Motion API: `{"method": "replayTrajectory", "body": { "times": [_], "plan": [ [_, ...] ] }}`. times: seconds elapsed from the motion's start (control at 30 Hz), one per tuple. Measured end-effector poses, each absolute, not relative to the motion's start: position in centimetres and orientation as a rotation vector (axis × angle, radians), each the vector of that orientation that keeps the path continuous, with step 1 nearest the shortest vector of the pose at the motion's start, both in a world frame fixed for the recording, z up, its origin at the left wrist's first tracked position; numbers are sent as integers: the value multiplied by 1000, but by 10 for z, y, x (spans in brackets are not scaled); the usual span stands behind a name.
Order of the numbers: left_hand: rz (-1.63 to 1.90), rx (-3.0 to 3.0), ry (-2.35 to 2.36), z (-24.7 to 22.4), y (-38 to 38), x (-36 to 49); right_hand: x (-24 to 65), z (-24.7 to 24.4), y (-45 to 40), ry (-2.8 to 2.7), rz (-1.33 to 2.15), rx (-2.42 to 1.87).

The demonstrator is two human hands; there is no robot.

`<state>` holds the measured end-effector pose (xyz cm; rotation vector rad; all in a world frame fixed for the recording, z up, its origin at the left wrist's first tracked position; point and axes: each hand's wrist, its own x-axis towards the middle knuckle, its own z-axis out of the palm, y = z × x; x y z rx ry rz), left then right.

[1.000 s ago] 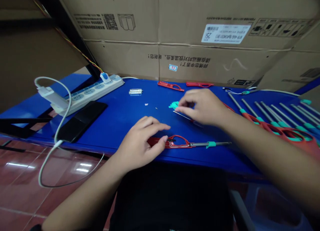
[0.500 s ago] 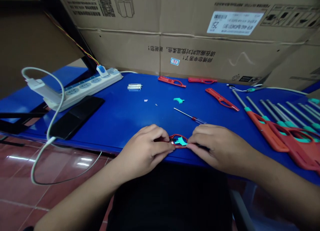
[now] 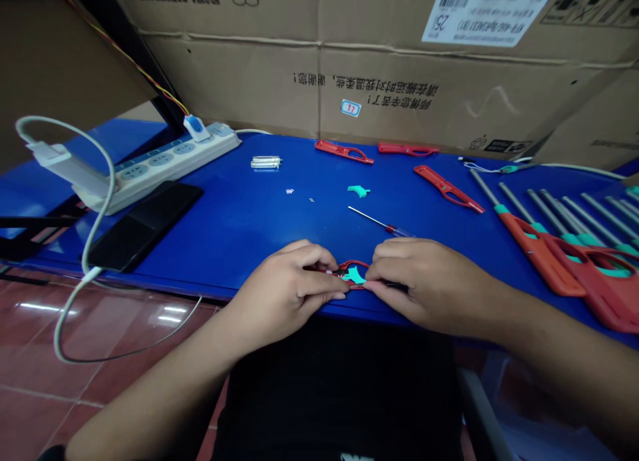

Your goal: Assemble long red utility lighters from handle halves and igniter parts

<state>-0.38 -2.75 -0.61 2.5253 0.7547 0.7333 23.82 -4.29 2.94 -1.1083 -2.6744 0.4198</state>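
Observation:
At the table's front edge lies a red lighter casing half [image 3: 355, 264] with an open loop, partly hidden by my fingers. My left hand [image 3: 294, 285] is closed around its left part, thumb and fingers pressed on it. A turquoise trigger [image 3: 355, 275] sits inside the loop. My right hand [image 3: 424, 281] is closed in a pinch at the trigger's right end; its fingertips hide the casing's end there. Just beyond the right hand lies a screwdriver [image 3: 382, 223] with a clear handle. Another turquoise trigger [image 3: 358, 191] lies farther back.
Several red casings, including one [image 3: 448, 188], lie toward the cardboard box [image 3: 249, 75]. Long-necked lighters [image 3: 542, 248] are heaped at right. Silver cylindrical parts [image 3: 266, 162] and tiny pieces [image 3: 290, 191] lie left of centre. A phone [image 3: 144, 225] and power strip [image 3: 164, 161] occupy the left.
My right fingertips and the trigger between my hands have shifted slightly left, toward my left hand. The camera view has tilted down a little.

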Motion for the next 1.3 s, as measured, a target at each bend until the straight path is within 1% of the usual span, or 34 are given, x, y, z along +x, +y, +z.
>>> {"method": "replayTrajectory", "body": {
  "times": [0.27,0.4,0.6,0.73,0.83,1.1,1.3],
  "plan": [
    [845,2707,765,-10,-36,-9,246,11,-48,-2455,486,-1021],
    [786,2708,804,-13,-39,-16,244,8,-50,-2373,513,-1018],
    [784,2599,779,-12,-38,-16,240,8,-45,-2394,479,-975],
    [688,2514,866,-5,-39,-10,240,9,-43,-2434,488,-970],
    [629,2511,833,-2,-40,-8,241,9,-45,-2462,470,-988],
    [577,2472,787,-4,-39,-10,241,11,-51,-2526,317,-1042],
    [563,2455,768,-2,-36,-9,233,18,-53,-2687,9,-1004]
  ]
}}
